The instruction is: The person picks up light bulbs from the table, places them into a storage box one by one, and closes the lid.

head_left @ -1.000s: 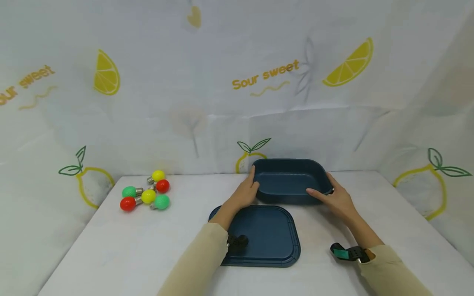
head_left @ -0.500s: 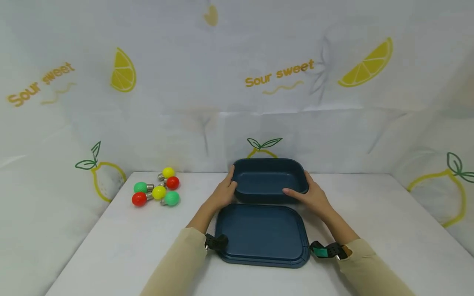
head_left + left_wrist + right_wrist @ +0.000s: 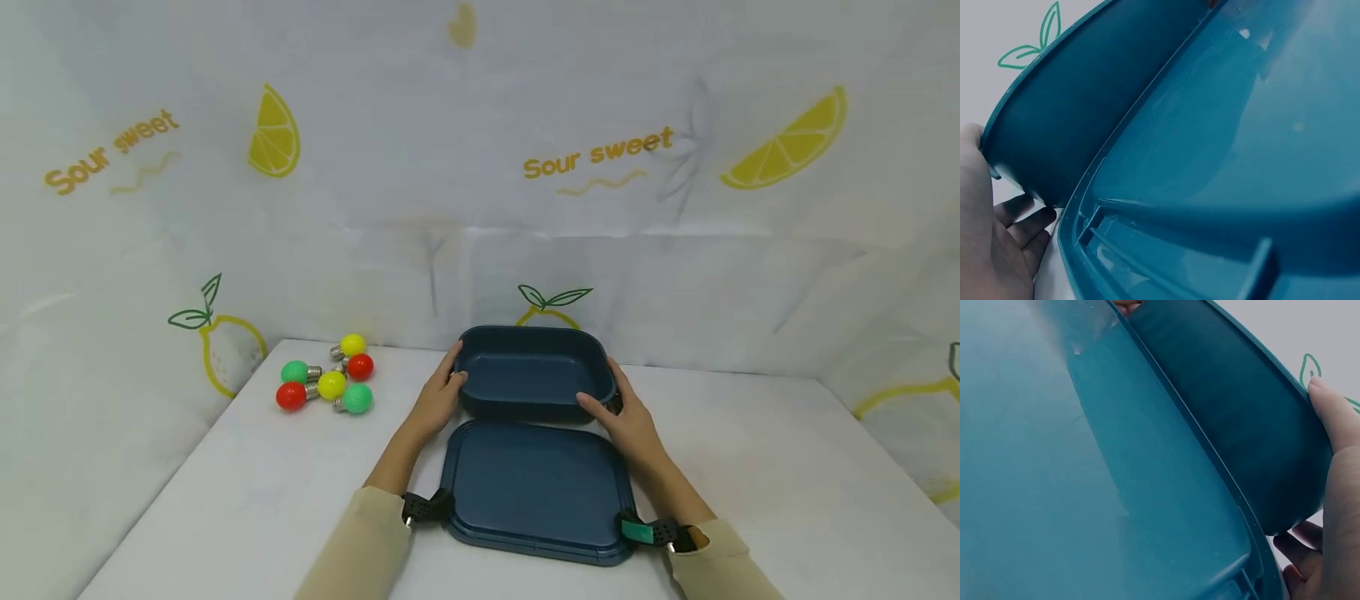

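Observation:
A dark blue rectangular box (image 3: 536,410) with rounded corners stands open side up near the back of the table. My left hand (image 3: 435,403) grips its left end, thumb at the rim. At the opposite end my right hand (image 3: 632,423) holds it, the thumb over the front right rim. In both wrist views, curled fingers (image 3: 1025,228) reach to the lower edge of the box wall (image 3: 1241,425). Directly in front of the box lies a matching flat lid (image 3: 538,492) with a raised edge. Both forearms pass beside this lid.
Several coloured bulbs, among them a red bulb (image 3: 291,396) and a green bulb (image 3: 357,398), lie grouped at the back left of the white table (image 3: 225,508). A white cloth (image 3: 405,200) printed with lemons hangs behind the table.
Both hands have shifted the box leftward, from behind the lid's right side to straight behind the lid. The head view has turned somewhat to the right. The bulbs keep their arrangement.

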Demonstrator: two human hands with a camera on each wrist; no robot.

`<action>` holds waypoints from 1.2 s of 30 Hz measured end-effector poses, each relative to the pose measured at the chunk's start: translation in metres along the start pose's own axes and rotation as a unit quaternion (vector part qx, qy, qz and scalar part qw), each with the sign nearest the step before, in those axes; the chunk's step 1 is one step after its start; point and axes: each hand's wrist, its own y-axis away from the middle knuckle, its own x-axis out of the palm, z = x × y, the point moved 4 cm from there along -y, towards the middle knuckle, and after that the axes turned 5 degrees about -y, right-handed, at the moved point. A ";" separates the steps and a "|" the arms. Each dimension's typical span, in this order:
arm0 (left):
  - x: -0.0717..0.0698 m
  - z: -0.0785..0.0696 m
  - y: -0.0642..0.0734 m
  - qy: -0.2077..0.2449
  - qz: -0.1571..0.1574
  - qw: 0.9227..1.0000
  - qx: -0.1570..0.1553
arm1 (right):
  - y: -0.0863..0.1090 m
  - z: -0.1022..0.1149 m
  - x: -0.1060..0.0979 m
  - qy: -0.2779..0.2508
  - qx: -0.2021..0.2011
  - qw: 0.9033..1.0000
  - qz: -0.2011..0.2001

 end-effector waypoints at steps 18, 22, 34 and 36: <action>-0.019 -0.001 0.003 -0.055 -0.056 0.997 0.021 | -0.001 -0.002 0.008 0.008 -0.022 1.000 -0.007; -0.035 -0.007 0.006 -0.137 -0.056 0.989 0.018 | 0.002 -0.005 0.002 0.016 -0.013 1.000 -0.011; -0.105 0.015 0.052 -0.293 -0.146 0.943 0.061 | -0.001 -0.006 0.003 0.025 -0.019 0.999 -0.017; -0.115 0.020 0.059 -0.290 -0.164 0.940 0.070 | -0.002 -0.005 0.005 0.019 -0.019 1.000 -0.014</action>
